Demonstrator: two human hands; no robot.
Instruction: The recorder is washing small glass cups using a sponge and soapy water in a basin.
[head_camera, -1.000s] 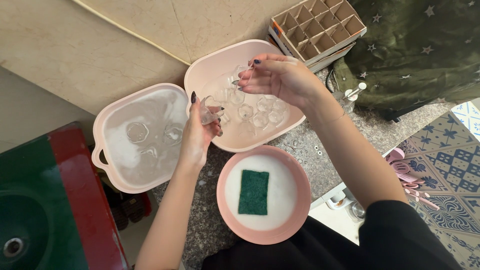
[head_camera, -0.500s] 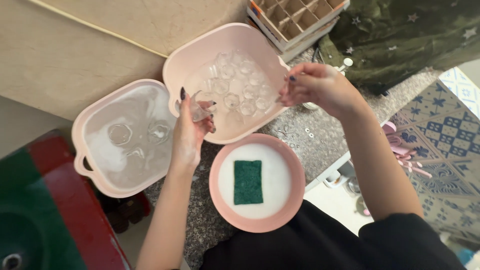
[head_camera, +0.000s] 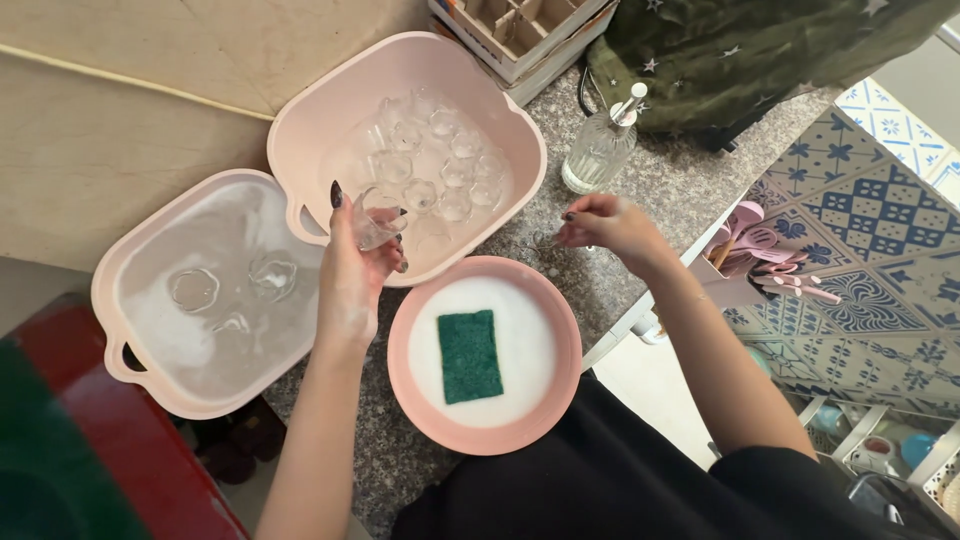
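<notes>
Two hands are working over a granite counter (head_camera: 640, 200): left hand (head_camera: 352, 275) is gripping a small clear glass (head_camera: 377, 218) above the pink tub (head_camera: 300, 130); right hand (head_camera: 608, 226) is hovering, fingertips pinched, beside the round basin (head_camera: 560, 310) holding a green sponge (head_camera: 469, 354).

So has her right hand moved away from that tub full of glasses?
Yes. The right hand was over the tub of glasses; now it is off its rim, above the granite counter, near the round soapy basin.
</notes>
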